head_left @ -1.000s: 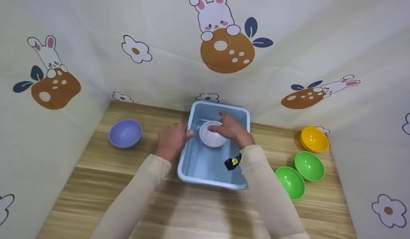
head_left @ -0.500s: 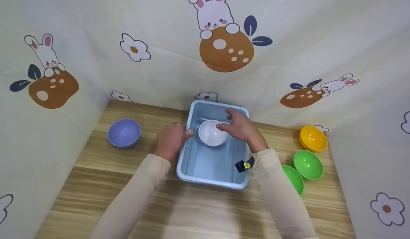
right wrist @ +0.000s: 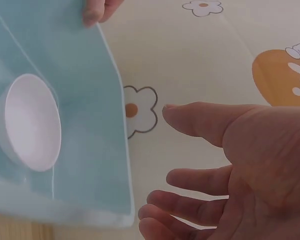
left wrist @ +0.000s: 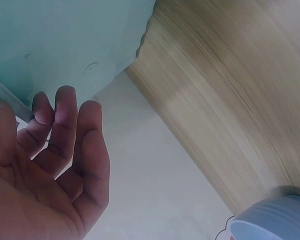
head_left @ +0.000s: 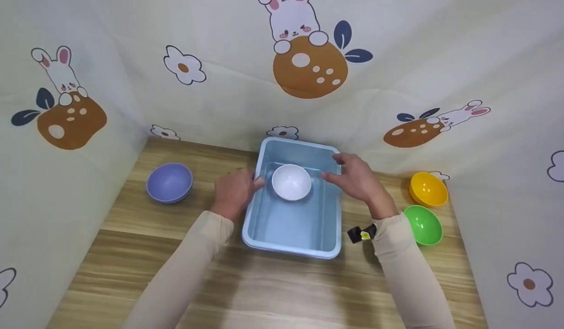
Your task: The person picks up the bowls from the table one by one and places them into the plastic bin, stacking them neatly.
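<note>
A light blue plastic basin [head_left: 291, 228] stands on the wooden table. Inside it, toward the back, rests a small white bowl [head_left: 291, 182], also seen as a white bowl [right wrist: 32, 122] in the right wrist view. My left hand [head_left: 234, 192] grips the basin's left rim, thumb over the edge; in the left wrist view its curled fingers [left wrist: 92, 155] lie along the outer wall. My right hand [head_left: 357, 178] hovers over the right rim with fingers spread and nothing between them. In the right wrist view that hand [right wrist: 225, 165] is apart from the white bowl.
Left of the basin sits a purple bowl [head_left: 169, 182]. On the right are a yellow bowl [head_left: 428, 189] and a green bowl [head_left: 423, 225]; another green bowl is hidden behind my right sleeve [head_left: 409, 269]. A printed cloth [head_left: 218, 109] hangs around the table [head_left: 282, 292].
My right hand has moved right, away from the white bowl to above the basin's right rim, leaving the bowl inside. My left hand stays on the left rim.
</note>
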{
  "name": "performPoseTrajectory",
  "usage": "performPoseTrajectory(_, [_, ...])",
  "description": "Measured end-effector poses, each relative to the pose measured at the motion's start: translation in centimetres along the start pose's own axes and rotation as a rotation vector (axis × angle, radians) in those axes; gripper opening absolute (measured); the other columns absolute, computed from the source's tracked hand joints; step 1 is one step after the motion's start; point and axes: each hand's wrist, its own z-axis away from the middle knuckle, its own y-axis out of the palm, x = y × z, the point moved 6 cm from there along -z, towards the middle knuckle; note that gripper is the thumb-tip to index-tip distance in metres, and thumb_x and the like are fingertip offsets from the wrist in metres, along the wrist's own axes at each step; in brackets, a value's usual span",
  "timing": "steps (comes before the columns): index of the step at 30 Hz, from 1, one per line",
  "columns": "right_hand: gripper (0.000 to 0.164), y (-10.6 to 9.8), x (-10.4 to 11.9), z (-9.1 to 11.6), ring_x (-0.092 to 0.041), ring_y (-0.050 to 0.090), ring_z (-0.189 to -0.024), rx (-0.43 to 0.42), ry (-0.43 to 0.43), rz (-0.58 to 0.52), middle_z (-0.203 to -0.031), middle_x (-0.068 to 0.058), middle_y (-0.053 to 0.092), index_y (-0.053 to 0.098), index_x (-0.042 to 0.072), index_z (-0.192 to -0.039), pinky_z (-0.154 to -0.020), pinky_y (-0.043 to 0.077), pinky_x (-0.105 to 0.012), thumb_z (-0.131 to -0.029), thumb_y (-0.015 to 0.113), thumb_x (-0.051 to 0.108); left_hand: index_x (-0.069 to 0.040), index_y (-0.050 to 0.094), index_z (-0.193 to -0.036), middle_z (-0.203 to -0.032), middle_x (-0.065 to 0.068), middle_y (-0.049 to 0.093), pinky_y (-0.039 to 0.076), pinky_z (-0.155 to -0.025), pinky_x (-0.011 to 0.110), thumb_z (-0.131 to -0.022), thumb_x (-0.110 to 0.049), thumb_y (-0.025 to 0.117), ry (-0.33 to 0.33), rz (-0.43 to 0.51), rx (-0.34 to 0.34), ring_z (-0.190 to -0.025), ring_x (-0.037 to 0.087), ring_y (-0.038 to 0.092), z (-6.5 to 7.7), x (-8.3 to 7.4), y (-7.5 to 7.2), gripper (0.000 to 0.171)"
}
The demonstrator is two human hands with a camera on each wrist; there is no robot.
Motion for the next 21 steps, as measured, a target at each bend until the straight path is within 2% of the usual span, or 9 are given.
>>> performPoseTrajectory(5, [0.071,-0.7,-2.1,1.1,-0.04,0.052,-0.131,-0.008,0.017,-0.001,-0.155,-0.021,0.043,0.041,0.003,-0.152,-0.106,0.049,-0.053,-0.097,0.065,0.041,-0.012,0.07,-0.094,-0.069,0.005,0.059,0.043,-0.06,0.034,-0.101,-0.044,0.057,-0.008,0.005,0.014,-0.069,0.023,0.061,0.1,0.1,-0.1,0.035])
performPoseTrajectory(10, [0.071,-1.4,-4.2,2.4,-0.044,0.052,-0.131,-0.041,0.025,0.049,-0.152,-0.024,0.046,0.044,0.002,-0.15,-0.108,0.047,-0.056,-0.097,0.064,0.044,-0.011,0.068,-0.082,-0.064,0.004,0.055,0.038,-0.053,0.031,-0.101,-0.038,0.056,0.036,0.004,-0.038,-0.062,0.021,0.056,0.1,-0.1,-0.2,0.034])
performPoseTrajectory(21, [0.073,-2.6,-8.2,4.7,-0.047,0.051,-0.132,-0.062,0.079,0.062,-0.151,-0.027,0.047,0.043,-0.002,-0.15,-0.107,0.047,-0.057,-0.097,0.064,0.044,-0.011,0.07,-0.091,-0.068,0.006,0.06,0.041,-0.055,0.033,-0.101,-0.039,0.055,0.031,-0.006,-0.025,-0.066,0.022,0.06,0.0,-0.2,-0.1,0.033])
